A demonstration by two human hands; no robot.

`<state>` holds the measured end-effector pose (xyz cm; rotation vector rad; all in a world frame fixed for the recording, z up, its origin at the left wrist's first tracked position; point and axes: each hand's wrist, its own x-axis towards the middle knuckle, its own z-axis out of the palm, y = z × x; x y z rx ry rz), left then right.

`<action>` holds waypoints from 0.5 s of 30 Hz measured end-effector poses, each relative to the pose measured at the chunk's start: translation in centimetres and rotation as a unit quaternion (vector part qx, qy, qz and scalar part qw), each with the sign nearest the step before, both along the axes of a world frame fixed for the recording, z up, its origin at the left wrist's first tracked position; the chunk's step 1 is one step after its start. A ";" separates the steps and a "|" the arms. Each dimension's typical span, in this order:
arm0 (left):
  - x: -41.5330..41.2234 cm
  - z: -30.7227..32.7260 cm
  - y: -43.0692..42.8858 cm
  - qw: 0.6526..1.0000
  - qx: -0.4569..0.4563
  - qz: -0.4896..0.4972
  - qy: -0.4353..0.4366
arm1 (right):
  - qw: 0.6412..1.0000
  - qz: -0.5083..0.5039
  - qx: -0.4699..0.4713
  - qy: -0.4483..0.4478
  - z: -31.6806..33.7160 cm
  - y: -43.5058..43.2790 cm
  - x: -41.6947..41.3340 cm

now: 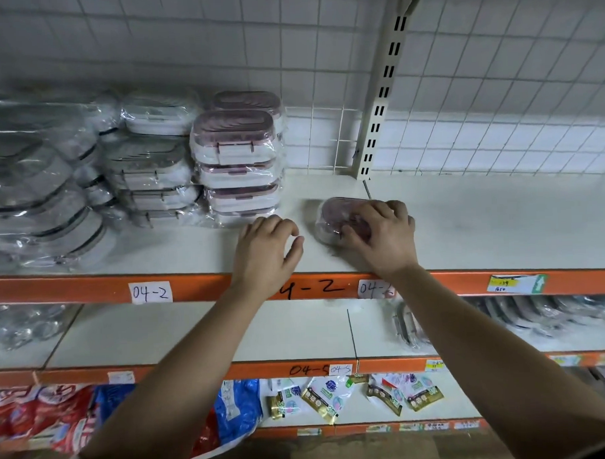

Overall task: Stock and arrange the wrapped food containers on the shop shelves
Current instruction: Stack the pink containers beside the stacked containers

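Head view, top shelf: a cream shelf board (pixel 482 223) with an orange front rail (pixel 90 291), backed by a white wire grid (pixel 495 85) and a slotted cream upright (pixel 382 96).
Right hand: the right hand (pixel 380 237) lies over a small oval pink-lidded container (pixel 333 216) wrapped in clear film, its fingers curled round the near side and gripping it.
Container's place: it rests on the shelf board, just in front of the foot of the upright and a little apart from the stacks to its left.
Left hand: the left hand (pixel 267 251) hovers above the front of the board beside the container, fingers loosely bent, thumb apart, holding nothing.
Pink stack: a pile of film-wrapped white boxes with pink lids (pixel 237 156), just behind the left hand.
Grey stack: wrapped white boxes with grey lids (pixel 151 166), touching the pink stack's left side.
Far left: larger wrapped grey-rimmed boxes (pixel 35 190), leaning in a row.
Rail markings: a white paper label reading "04-2" (pixel 150 292) and a yellow price tag (pixel 505 284).
Bottom shelf: red and blue bags (pixel 60 416) and small gold sachets (pixel 320 397).
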<state>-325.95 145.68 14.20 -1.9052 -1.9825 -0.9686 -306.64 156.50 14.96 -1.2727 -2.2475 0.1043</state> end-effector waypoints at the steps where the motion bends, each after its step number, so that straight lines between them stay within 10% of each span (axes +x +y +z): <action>1: -0.1 -0.2 0.2 1.000 -0.001 0.009 -0.010 | 1.000 0.004 0.011 -0.005 0.0 0.2 -0.3; 15: -0.1 -0.9 0.6 0.996 -0.002 0.067 0.057 | 0.997 0.012 -0.019 -0.068 0.6 8.1 -8.4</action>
